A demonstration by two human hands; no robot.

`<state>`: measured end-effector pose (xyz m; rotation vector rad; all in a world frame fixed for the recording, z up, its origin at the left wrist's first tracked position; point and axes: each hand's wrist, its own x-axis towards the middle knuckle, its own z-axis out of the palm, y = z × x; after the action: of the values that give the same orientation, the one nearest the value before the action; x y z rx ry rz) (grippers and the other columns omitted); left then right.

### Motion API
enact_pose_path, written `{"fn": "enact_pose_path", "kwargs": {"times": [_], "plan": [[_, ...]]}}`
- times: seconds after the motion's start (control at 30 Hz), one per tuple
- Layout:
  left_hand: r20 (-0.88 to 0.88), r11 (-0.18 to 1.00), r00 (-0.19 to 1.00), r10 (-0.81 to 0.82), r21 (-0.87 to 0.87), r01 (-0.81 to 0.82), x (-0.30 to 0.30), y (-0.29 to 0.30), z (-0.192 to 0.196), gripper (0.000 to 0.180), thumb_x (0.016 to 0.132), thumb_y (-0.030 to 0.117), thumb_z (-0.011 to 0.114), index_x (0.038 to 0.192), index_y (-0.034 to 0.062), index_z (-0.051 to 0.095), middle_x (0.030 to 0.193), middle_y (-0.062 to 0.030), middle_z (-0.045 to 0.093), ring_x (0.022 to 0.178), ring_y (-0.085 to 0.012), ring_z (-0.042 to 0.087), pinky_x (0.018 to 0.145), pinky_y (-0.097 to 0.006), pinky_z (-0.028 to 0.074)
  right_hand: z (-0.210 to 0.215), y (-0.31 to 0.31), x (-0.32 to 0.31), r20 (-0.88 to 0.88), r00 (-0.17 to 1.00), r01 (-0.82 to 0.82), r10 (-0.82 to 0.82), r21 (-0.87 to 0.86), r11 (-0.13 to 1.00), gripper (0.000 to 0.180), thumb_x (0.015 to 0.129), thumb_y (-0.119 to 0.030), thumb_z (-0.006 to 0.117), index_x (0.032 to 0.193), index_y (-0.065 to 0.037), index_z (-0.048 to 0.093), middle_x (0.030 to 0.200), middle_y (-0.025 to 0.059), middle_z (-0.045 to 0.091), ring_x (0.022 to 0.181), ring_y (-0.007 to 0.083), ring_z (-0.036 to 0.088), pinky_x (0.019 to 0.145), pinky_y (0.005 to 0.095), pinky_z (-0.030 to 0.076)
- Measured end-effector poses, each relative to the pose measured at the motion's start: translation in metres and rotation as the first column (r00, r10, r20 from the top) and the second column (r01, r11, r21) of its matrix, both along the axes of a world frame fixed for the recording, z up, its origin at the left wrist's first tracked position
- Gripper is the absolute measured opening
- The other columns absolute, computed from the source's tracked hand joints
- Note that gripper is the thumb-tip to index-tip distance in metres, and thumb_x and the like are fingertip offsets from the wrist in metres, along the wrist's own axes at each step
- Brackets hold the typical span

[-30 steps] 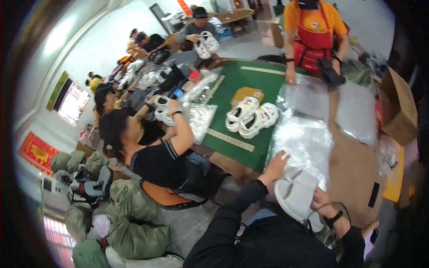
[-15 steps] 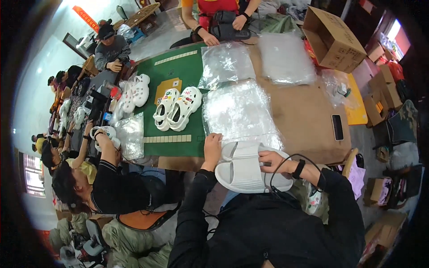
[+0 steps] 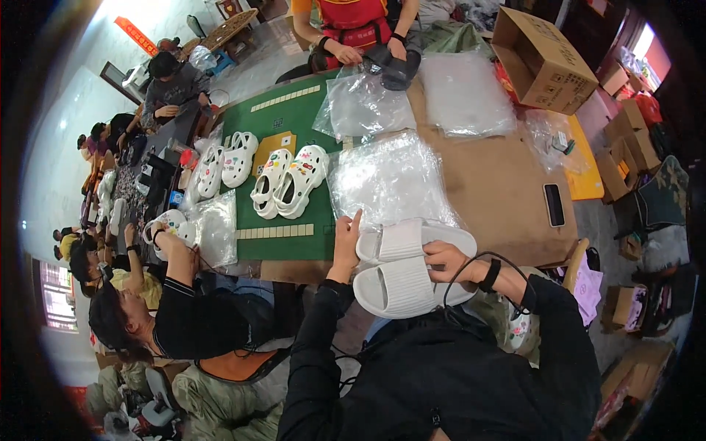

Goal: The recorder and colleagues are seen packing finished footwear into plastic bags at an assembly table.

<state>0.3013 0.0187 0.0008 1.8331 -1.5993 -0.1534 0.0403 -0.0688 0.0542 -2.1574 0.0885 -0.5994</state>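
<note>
Pair of white slide sandals [image 3: 397,288] held side by side at the near edge of the worktop [image 3: 504,195], toes toward its left edge. Right hand [image 3: 446,262]: grasping the pair just behind the straps. Left hand [image 3: 347,239]: closed on nothing, index finger extended toward the far edge, just beside the toe ends; contact with them cannot be told. Clear plastic bags [image 3: 388,176] lie directly beyond the sandals, toward the far edge. White clogs [image 3: 301,181] with coloured charms stand on the green part, left of the bags. Dark phone [image 3: 554,206] near the right edge, toward the near right corner.
</note>
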Motion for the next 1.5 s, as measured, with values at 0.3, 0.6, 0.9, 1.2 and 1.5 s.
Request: {"fn": "enact_pose_path", "kwargs": {"times": [0.3, 0.6, 0.9, 1.2, 1.5], "plan": [[0.004, 0.998, 0.999, -0.034, -0.06, 0.034, -0.011, 0.009, -0.003, 0.057, 0.064, -0.009, 0.054, 0.118, 0.0046, 0.051, 0.087, -0.0147, 0.044, 0.075, -0.0282, 0.047, 0.068, -0.035, 0.042, -0.037, -0.004, -0.009, -0.124, 0.879, 0.439, -0.46, -0.166, 0.883, 0.016, 0.07, -0.014, 0.057, 0.065, -0.001, 0.05, 0.072, 0.015, 0.046, 0.069, 0.0333, 0.047, 0.062, 0.0404, 0.037], [-0.14, 0.997, 0.989, 0.04, -0.067, -0.05, -0.027, 0.01, 0.012, 0.045, 0.069, -0.011, 0.049, 0.111, 0.0021, 0.055, 0.091, -0.0144, 0.049, 0.08, -0.0302, 0.05, 0.07, -0.036, 0.043, -0.039, -0.002, 0.01, -0.061, 0.83, 0.537, -0.555, -0.181, 0.824, 0.014, 0.07, -0.01, 0.056, 0.063, 0.0, 0.047, 0.071, 0.0152, 0.044, 0.068, 0.0339, 0.047, 0.058, 0.0412, 0.036], [0.128, 0.996, 0.989, 0.081, -0.036, -0.077, -0.05, 0.014, 0.023, 0.044, 0.072, 0.003, 0.057, 0.116, 0.0113, 0.054, 0.112, -0.0115, 0.047, 0.098, -0.0306, 0.045, 0.086, -0.043, 0.035, -0.042, 0.005, 0.011, -0.066, 0.848, 0.486, -0.526, -0.3, 0.821, 0.014, 0.07, -0.016, 0.058, 0.074, -0.003, 0.052, 0.074, 0.0153, 0.045, 0.069, 0.0345, 0.047, 0.059, 0.0424, 0.036], [0.123, 0.989, 0.986, -0.111, -0.079, 0.122, -0.076, 0.011, 0.029, 0.047, 0.071, 0.001, 0.056, 0.116, 0.0126, 0.054, 0.128, -0.0168, 0.038, 0.117, -0.0374, 0.034, 0.096, -0.046, 0.03, -0.051, 0.008, 0.011, -0.016, 0.787, 0.572, -0.617, -0.354, 0.74, 0.02, 0.071, -0.016, 0.058, 0.084, -0.001, 0.053, 0.086, 0.0189, 0.048, 0.081, 0.0366, 0.046, 0.07, 0.0442, 0.036], [0.081, 0.951, 0.952, -0.294, -0.073, 0.3, -0.095, 0.019, 0.035, 0.058, 0.068, 0.0, 0.057, 0.123, 0.0163, 0.048, 0.133, -0.0157, 0.033, 0.123, -0.0372, 0.028, 0.101, -0.045, 0.025, -0.075, -0.005, 0.017, -0.121, 0.747, 0.614, -0.653, -0.251, 0.749, 0.027, 0.075, -0.02, 0.056, 0.091, 0.002, 0.053, 0.098, 0.027, 0.049, 0.096, 0.043, 0.044, 0.084, 0.0479, 0.034]]}}
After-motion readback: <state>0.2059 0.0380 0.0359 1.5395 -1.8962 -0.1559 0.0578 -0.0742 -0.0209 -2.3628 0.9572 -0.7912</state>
